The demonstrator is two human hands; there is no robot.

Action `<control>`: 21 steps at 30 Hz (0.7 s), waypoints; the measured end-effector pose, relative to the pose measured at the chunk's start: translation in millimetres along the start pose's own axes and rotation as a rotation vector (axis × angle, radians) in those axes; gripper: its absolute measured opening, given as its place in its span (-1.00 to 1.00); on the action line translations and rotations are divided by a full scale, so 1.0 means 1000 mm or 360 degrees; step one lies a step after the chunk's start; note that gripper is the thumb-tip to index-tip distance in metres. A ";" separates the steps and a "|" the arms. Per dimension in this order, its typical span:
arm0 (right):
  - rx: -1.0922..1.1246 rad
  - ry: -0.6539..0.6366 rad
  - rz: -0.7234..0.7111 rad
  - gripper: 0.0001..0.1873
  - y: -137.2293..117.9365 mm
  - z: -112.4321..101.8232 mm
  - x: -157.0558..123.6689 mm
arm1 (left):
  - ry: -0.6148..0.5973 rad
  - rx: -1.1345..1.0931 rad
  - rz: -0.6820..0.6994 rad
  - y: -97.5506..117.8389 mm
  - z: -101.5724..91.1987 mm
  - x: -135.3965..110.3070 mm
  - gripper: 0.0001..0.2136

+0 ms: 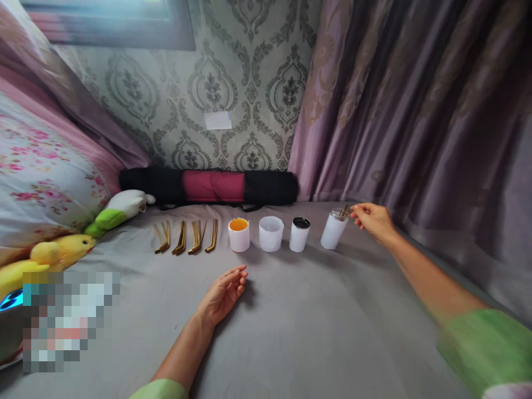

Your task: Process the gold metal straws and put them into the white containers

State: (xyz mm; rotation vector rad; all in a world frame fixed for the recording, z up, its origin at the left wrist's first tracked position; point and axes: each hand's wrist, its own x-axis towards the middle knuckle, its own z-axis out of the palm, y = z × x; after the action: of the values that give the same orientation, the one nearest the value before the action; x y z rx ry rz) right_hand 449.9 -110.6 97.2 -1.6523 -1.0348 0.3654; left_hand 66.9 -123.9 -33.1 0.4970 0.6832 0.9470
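At the right, my right hand (372, 219) pinches slim golden pieces (344, 211) at the mouth of a white cylindrical container (333, 233), which leans a little to the right. They look like golden bent straws. My left hand (224, 293) rests on the grey sheet, its fingers loosely curled and nothing visible in them. Beyond it stand a white cup with an orange inside (239, 238), a translucent white cup (271, 237) and a white container with a dark inside (298, 238). Further left, golden bent straws (198, 238) lie in several small groups.
A black and maroon rolled bag (214, 185) lies along the patterned wall. Plush toys (62, 252), a floral pillow (45, 160) and a phone-like object (12, 302) are at the left, beside a blurred patch. Mauve curtains (399, 111) hang at the right, over the grey sheet (316, 332).
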 end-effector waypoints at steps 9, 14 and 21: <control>0.0392 0.0188 0.0075 -0.83 -0.007 -0.005 -0.011 | 0.0010 0.0000 0.0000 0.000 -0.001 0.001 -0.81; 0.0688 0.0163 0.0162 -0.79 -0.013 0.010 -0.038 | -0.0004 -0.0018 0.0002 0.000 0.000 -0.001 -0.81; 0.0975 -0.0136 0.0344 -0.72 -0.014 0.057 -0.095 | 0.0001 -0.0033 0.0017 0.002 0.004 -0.002 -0.82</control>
State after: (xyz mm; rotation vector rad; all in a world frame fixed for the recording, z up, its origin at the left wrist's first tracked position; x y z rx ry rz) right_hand 349.8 -148.9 64.6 -1.1957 -0.7059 0.8143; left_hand 67.6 -125.5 -28.5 0.4823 0.6711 0.9638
